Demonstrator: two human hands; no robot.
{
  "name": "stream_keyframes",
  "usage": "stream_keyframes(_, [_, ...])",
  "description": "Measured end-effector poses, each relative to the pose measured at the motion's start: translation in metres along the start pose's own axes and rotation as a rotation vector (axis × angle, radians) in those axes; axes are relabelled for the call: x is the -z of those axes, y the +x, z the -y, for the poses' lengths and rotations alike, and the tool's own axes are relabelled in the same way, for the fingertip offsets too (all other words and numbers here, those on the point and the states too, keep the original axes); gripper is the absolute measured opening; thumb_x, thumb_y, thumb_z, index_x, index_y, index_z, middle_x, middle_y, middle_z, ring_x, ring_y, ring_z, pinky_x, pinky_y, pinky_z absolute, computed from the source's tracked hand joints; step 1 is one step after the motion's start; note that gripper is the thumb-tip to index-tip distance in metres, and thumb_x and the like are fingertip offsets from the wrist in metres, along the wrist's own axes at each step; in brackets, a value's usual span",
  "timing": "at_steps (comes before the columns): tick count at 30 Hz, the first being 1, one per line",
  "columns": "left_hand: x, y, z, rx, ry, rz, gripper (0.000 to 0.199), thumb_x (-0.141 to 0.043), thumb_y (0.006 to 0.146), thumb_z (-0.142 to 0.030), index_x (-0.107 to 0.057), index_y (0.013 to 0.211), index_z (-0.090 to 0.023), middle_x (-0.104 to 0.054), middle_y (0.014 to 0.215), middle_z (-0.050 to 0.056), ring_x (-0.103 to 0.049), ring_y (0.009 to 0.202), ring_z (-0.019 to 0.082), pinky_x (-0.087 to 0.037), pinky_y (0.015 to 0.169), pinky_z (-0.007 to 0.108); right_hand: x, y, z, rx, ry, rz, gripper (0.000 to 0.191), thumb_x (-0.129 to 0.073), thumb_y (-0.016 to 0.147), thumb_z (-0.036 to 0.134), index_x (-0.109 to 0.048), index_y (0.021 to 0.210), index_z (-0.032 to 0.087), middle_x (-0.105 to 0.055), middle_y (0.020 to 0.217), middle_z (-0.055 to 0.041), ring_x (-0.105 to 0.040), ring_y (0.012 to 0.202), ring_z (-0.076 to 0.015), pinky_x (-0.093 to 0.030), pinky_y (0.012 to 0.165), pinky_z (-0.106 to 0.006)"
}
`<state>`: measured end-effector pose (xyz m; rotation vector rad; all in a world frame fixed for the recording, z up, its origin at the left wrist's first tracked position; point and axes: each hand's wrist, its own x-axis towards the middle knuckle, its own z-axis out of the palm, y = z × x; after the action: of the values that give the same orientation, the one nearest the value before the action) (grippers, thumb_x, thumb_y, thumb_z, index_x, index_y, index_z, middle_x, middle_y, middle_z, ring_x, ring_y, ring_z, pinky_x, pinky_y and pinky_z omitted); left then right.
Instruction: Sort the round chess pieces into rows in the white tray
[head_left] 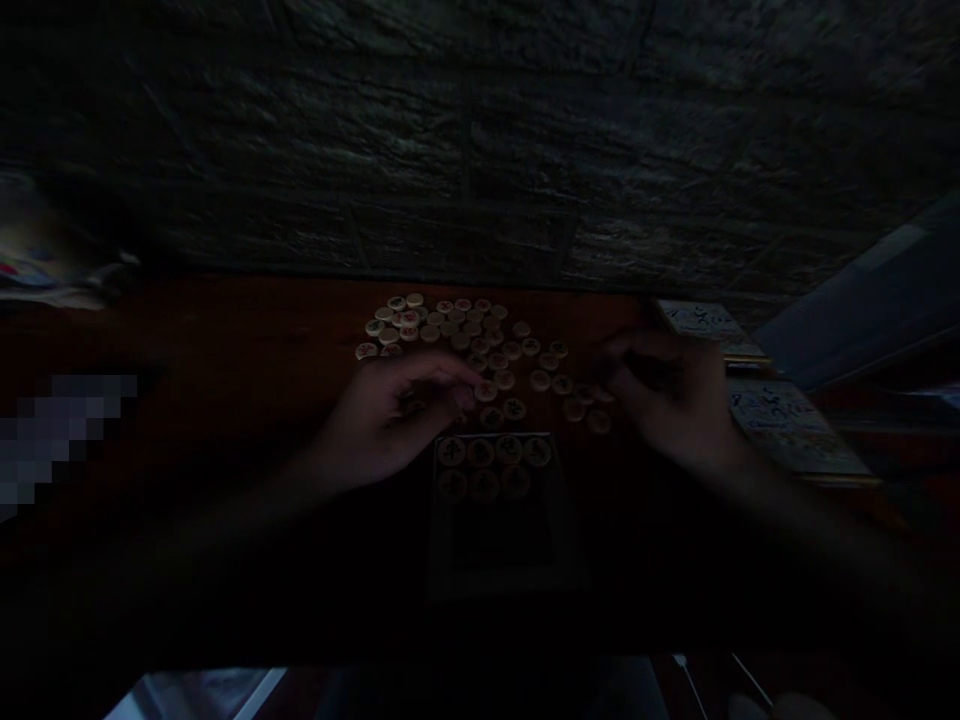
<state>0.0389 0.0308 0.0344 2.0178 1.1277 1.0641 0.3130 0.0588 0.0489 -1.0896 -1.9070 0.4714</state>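
Observation:
Many round xiangqi pieces (450,328) lie spread on the dark wooden table, some face up with red or black characters, others blank side up. My left hand (397,410) pinches with thumb and forefinger at a red-marked piece (486,391) among the loose ones. At the right edge of the spread is my right hand (660,390), its fingers curled by a piece (602,393); what they hold is too dark to make out. Nearest me, an open box (566,500) holds two rows of pieces (509,450) at its far end.
Two flat boxes with painted lids, one farther (709,328) and one nearer (787,425), lie right of my right hand. A stone-block wall (465,150) rises behind the table (225,340). A blurred colourful item (45,250) stands at the far left.

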Motion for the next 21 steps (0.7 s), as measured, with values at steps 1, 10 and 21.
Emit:
stream_keyframes(1, [0.001, 0.001, 0.0, 0.008, 0.018, -0.006, 0.013, -0.064, 0.093, -0.024, -0.074, 0.101, -0.019, -0.079, 0.091, 0.003, -0.074, 0.078, 0.015, -0.059, 0.068, 0.022, 0.0, 0.003, -0.005, -0.029, -0.008, -0.051, 0.016, -0.062, 0.087, 0.025, -0.071, 0.074, 0.021, -0.073, 0.07, -0.0021, -0.067, 0.061, -0.0168, -0.052, 0.055, -0.027])
stream_keyframes(10, [0.01, 0.006, 0.006, 0.019, 0.184, -0.067, 0.021, -0.06, 0.095, -0.034, -0.074, 0.09, -0.021, -0.08, 0.086, 0.003, -0.072, 0.069, 0.016, -0.055, 0.06, 0.024, -0.005, 0.01, -0.033, -0.08, -0.01, -0.097, 0.018, -0.059, 0.085, 0.025, -0.074, 0.079, 0.018, -0.075, 0.076, -0.0034, -0.068, 0.068, -0.018, -0.052, 0.061, -0.028])
stream_keyframes(21, [0.009, 0.005, 0.006, -0.009, 0.188, -0.032, 0.017, -0.06, 0.095, -0.03, -0.074, 0.088, -0.022, -0.08, 0.085, 0.002, -0.073, 0.074, 0.017, -0.057, 0.065, 0.026, -0.005, 0.011, -0.043, -0.06, -0.025, -0.059, 0.019, -0.059, 0.088, 0.024, -0.076, 0.084, 0.017, -0.075, 0.079, -0.0034, -0.067, 0.069, -0.0169, -0.049, 0.063, -0.028])
